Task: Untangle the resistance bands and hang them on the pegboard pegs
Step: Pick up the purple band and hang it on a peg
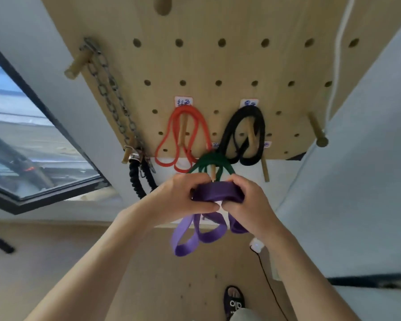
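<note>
A pale wooden pegboard [218, 66], drilled with rows of round holes, is fitted with wooden dowel pegs. A looped orange-red resistance band [183, 137] is hung on one peg, a looped black band [243, 135] on the peg beside it, and a dark green band [212, 162] on a lower peg between them. A grey metal chain [112, 98] is draped from a peg at the left edge. Small white handwritten labels [183, 102] are stuck above the orange-red and black bands.

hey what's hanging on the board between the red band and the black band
In the head view, the green band hangs on a lower peg between and below the red band and black band, just above both hands.
</note>
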`<state>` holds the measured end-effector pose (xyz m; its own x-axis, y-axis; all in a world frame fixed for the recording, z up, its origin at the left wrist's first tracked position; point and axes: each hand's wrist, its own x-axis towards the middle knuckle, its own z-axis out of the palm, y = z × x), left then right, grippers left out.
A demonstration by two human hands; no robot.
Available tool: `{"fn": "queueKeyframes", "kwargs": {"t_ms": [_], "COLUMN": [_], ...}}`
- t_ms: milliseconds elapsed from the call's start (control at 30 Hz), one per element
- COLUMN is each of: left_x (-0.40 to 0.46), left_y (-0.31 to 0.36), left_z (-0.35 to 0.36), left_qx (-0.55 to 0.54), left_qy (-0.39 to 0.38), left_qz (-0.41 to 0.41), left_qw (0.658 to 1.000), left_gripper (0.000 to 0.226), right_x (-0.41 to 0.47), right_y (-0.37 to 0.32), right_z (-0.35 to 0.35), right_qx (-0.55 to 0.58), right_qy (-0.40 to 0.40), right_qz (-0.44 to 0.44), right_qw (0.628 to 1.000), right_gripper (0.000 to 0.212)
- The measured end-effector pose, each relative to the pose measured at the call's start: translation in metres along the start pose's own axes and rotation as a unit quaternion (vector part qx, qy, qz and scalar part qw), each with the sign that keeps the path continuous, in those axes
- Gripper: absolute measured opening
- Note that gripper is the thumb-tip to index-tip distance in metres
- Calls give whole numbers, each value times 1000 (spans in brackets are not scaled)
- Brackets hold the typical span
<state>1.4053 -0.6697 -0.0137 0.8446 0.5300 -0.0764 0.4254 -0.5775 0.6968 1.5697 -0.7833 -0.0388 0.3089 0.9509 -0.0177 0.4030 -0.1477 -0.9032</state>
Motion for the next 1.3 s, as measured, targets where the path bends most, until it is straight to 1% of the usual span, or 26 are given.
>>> {"fn": "queueKeyframes", "kwargs": {"t_ms": [67, 167, 267, 367, 467, 567, 733, 800, 933, 1100, 1300], "left_x": [22, 53, 76, 95, 112, 129, 158, 166, 174, 183, 197], "left_y": [17, 38, 50, 51, 48, 46, 32, 23, 8, 0, -7], "left_z": [15, 38, 57, 73, 87, 94, 109, 117, 129, 139, 141], "left_qx": [-4, 17, 11, -31, -46, -40, -13, -6, 2, -2, 34], "left_qy": [-3, 21, 20, 4, 11, -1, -15, -17, 5, 42, 48], "left_qz": [2, 11, 14, 7, 4, 2, -8, -18, -30, -76, -99], "left_qw": [1000, 1000, 1000, 999, 999, 999, 1000, 1000, 1000, 996, 993], "left_gripper": [26, 25, 31, 33, 32, 31, 28, 28, 28, 27, 26], "right_x": [-1, 0, 2, 7, 15, 22, 38, 45, 56, 67, 80], "right_y": [13, 26, 42, 62, 77, 92, 119, 129, 148, 162, 175], "right_z": [-28, -63, -87, -104, -117, -126, -128, -123, -109, -93, -83], "right_qx": [14, 52, 79, 65, 36, -21, -114, -124, -123, -119, -166], "right_qy": [8, 24, 49, 56, 58, 57, 60, 53, 56, 94, 157], "right_qz": [5, 19, 35, 51, 61, 63, 64, 77, 91, 91, 61], "right_qw": [1000, 998, 995, 995, 996, 996, 990, 988, 987, 984, 972], "right_gripper": [25, 24, 22, 33, 33, 35, 33, 33, 31, 27, 26]}}
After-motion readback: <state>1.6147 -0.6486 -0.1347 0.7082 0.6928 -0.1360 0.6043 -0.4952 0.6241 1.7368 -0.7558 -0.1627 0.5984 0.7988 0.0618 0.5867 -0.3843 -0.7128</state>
